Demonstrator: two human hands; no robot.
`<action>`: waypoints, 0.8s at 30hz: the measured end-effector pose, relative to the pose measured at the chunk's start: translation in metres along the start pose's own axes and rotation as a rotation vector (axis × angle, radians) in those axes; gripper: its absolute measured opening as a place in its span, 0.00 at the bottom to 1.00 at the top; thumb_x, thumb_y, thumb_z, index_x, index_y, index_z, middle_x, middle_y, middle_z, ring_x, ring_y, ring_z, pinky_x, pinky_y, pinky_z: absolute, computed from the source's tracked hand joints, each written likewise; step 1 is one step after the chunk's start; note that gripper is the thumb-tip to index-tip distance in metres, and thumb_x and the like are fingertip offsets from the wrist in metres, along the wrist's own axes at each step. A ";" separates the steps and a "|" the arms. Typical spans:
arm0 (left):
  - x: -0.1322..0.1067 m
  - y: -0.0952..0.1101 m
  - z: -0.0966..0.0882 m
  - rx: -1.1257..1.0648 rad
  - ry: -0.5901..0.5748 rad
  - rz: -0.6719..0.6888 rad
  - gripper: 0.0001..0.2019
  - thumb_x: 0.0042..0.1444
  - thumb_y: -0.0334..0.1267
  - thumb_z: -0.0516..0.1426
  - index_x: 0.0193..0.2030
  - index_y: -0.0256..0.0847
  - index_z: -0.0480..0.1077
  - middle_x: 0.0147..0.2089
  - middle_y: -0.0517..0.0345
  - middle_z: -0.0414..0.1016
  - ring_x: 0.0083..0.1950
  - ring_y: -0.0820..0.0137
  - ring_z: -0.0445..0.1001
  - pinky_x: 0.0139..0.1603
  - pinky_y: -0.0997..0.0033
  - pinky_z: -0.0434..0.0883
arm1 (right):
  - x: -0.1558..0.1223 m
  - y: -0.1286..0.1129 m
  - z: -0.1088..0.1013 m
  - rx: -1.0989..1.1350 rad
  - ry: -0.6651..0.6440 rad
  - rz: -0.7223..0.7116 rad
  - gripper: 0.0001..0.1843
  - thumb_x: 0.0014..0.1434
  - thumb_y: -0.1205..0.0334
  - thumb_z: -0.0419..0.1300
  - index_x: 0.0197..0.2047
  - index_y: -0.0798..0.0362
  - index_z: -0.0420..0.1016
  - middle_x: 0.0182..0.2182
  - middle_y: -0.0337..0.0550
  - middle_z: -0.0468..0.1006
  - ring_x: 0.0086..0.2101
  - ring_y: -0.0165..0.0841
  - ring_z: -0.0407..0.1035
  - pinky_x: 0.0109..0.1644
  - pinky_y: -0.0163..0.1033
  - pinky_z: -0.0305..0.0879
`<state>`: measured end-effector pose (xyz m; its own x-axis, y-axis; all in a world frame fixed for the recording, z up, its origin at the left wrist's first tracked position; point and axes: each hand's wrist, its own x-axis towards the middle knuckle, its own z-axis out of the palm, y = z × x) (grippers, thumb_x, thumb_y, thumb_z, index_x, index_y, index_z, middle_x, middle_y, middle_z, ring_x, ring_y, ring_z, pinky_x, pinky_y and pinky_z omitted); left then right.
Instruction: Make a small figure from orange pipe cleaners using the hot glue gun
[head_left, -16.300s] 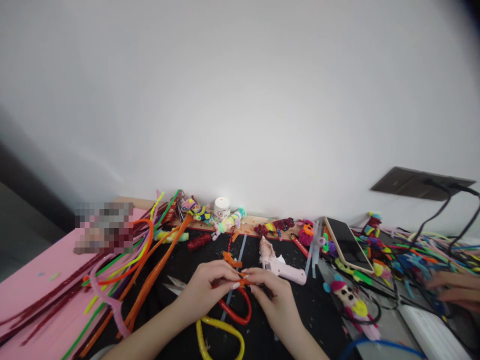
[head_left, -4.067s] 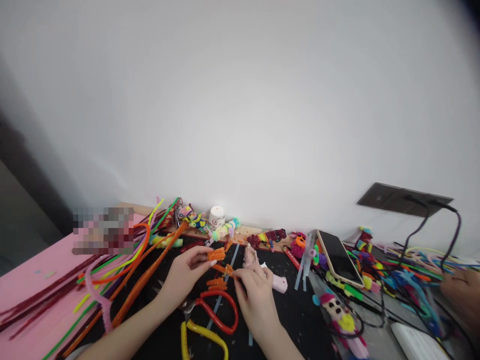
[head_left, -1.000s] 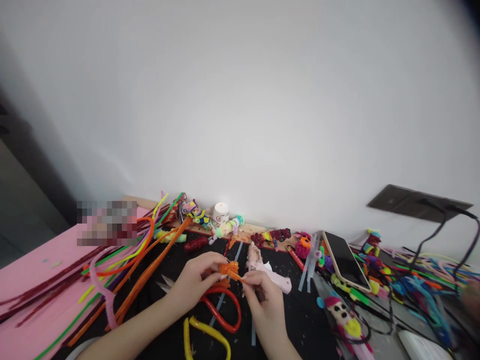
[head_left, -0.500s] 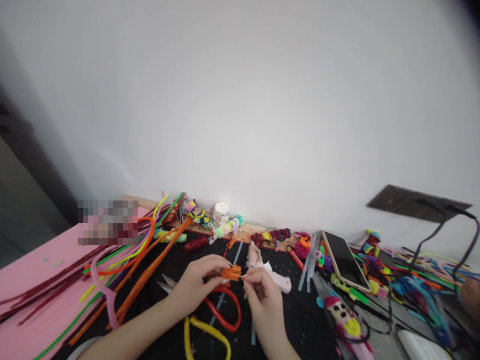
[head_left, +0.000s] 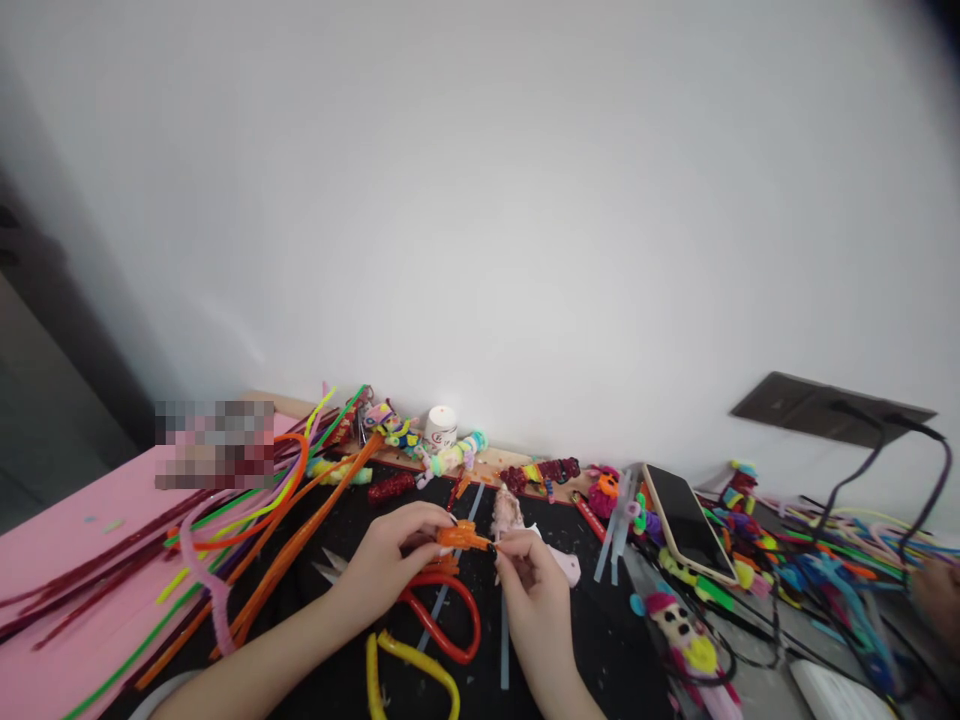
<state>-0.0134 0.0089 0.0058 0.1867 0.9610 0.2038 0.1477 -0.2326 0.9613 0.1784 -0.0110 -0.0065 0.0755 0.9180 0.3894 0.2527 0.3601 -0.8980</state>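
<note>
My left hand (head_left: 401, 555) is closed around a small bundle of orange pipe cleaner (head_left: 459, 537), holding it between thumb and fingers. Off the bundle's right side, a thin end runs to my right hand (head_left: 534, 590), whose thumb and fingertips pinch at its dark tip. Beneath the hands lie scissors with a red handle (head_left: 475, 632); their blades (head_left: 328, 568) stick out left of my left wrist. A yellow handle (head_left: 420, 654) rests nearer to me, partly cut off by the frame. Behind my right hand is a pale pink glue gun (head_left: 566, 566), partly hidden.
Long pipe cleaners (head_left: 285, 555) spread over the pink surface (head_left: 82, 530) at left. Pipe-cleaner figures, a white roll (head_left: 441, 427) and clear glue sticks (head_left: 611, 545) line the back. A phone (head_left: 686, 520), a doll (head_left: 686, 635) and cables fill the right. Another person's hand (head_left: 934, 597) shows at the right edge.
The orange bundle has turned in my left hand, and more of its thin end shows. My right hand has shifted slightly right, away from the bundle.
</note>
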 end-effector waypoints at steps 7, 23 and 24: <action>0.001 0.001 -0.001 0.031 0.048 0.002 0.08 0.48 0.30 0.58 0.36 0.42 0.76 0.44 0.53 0.78 0.45 0.62 0.77 0.46 0.64 0.75 | 0.000 0.002 -0.003 0.005 0.029 -0.007 0.05 0.57 0.65 0.57 0.30 0.52 0.69 0.28 0.41 0.72 0.30 0.34 0.69 0.34 0.36 0.67; -0.002 -0.003 0.000 0.136 -0.025 0.120 0.09 0.51 0.28 0.59 0.38 0.43 0.76 0.44 0.53 0.78 0.47 0.63 0.76 0.49 0.67 0.73 | -0.005 -0.005 0.002 -0.075 -0.062 -0.074 0.06 0.56 0.70 0.55 0.28 0.52 0.68 0.28 0.41 0.73 0.28 0.33 0.68 0.31 0.34 0.63; -0.002 -0.005 0.000 0.128 -0.014 0.112 0.09 0.51 0.28 0.58 0.38 0.43 0.76 0.45 0.53 0.78 0.46 0.63 0.76 0.48 0.67 0.74 | -0.004 -0.004 0.002 -0.077 -0.057 -0.063 0.06 0.56 0.69 0.55 0.28 0.52 0.68 0.28 0.41 0.73 0.28 0.33 0.67 0.31 0.35 0.63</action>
<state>-0.0147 0.0081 0.0012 0.2223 0.9262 0.3046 0.2478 -0.3558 0.9011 0.1755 -0.0160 -0.0047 0.0023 0.9028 0.4301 0.3285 0.4055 -0.8530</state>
